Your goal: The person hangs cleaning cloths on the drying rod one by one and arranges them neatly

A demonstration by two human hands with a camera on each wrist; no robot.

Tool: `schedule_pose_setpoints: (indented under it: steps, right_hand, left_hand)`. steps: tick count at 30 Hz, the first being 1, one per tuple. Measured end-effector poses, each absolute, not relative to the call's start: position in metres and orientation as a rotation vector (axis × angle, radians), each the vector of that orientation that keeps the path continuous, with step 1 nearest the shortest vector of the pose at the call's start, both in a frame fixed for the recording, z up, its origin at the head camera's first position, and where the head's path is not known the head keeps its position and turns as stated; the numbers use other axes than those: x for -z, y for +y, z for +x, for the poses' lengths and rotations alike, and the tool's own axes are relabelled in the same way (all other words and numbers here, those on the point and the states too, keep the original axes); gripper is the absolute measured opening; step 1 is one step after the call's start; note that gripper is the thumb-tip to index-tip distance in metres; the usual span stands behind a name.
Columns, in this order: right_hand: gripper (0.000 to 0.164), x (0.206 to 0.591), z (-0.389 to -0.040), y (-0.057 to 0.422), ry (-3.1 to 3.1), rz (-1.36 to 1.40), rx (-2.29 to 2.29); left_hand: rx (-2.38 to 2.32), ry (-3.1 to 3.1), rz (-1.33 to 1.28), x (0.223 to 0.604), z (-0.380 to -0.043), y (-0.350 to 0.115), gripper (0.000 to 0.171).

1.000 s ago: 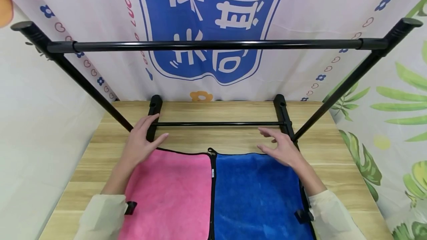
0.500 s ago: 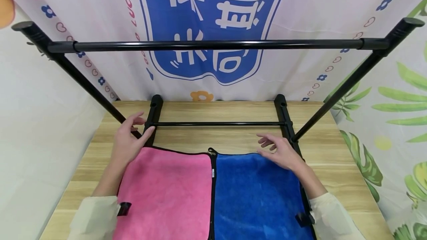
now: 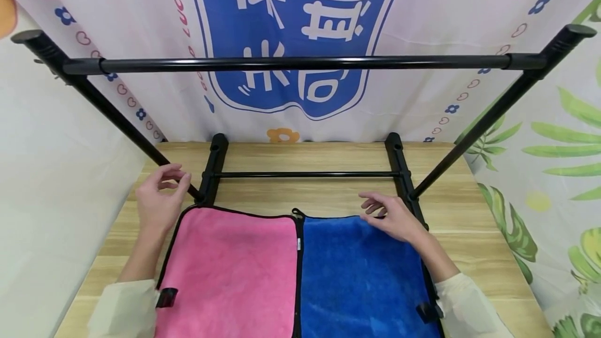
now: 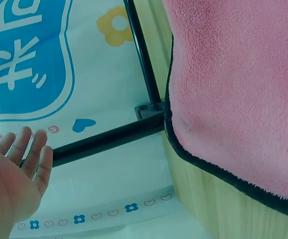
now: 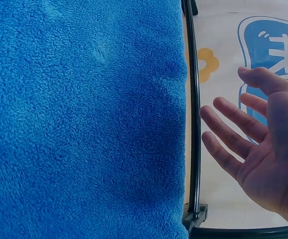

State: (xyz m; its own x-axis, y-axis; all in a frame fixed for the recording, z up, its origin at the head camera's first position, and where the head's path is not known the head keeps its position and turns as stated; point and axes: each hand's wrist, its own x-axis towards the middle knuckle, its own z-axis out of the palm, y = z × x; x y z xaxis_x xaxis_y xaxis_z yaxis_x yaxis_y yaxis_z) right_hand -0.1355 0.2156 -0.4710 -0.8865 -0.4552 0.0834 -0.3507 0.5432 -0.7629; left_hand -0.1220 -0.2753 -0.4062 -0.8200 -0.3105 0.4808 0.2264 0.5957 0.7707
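Observation:
A pink plush towel (image 3: 235, 270) and a blue plush towel (image 3: 361, 275), both with black edging, lie flat side by side on the table. A black loop (image 3: 298, 212) shows at the top of their meeting edges. My left hand (image 3: 159, 202) is left of the pink towel's upper corner, by the rack's left post (image 3: 117, 119). Its fingers bend loosely and hold nothing; in the left wrist view they overlap the post, and I cannot tell whether they touch it. Over the blue towel's upper edge hovers my right hand (image 3: 392, 215), fingers relaxed, palm bare in the right wrist view.
A black tube rack spans the back, with a high top bar (image 3: 300, 63), a low crossbar (image 3: 305, 174) and feet on the wooden table (image 3: 469, 254). Behind it hangs a printed curtain (image 3: 422, 14). Black straps cross the towels near both wrists.
My left hand has moved left off the pink towel's upper corner, uncovering that corner, and its fingers have bent more. The right hand has barely shifted. The towels stay put.

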Motion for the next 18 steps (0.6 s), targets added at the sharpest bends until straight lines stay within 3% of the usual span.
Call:
schedule_pose_setpoints:
  steps: [13,18]
  right_hand:
    - [0.041,0.473,-0.136,0.217,2.602,-0.782,1.255]
    - [0.035,0.475,-0.133,0.217,2.58,-0.805,1.252]
  left_hand:
    - [1.261,-2.022,0.238,0.403,-0.128,-0.287,0.021]
    - [1.257,-1.985,0.268,0.399,-0.13,-0.287,0.012]
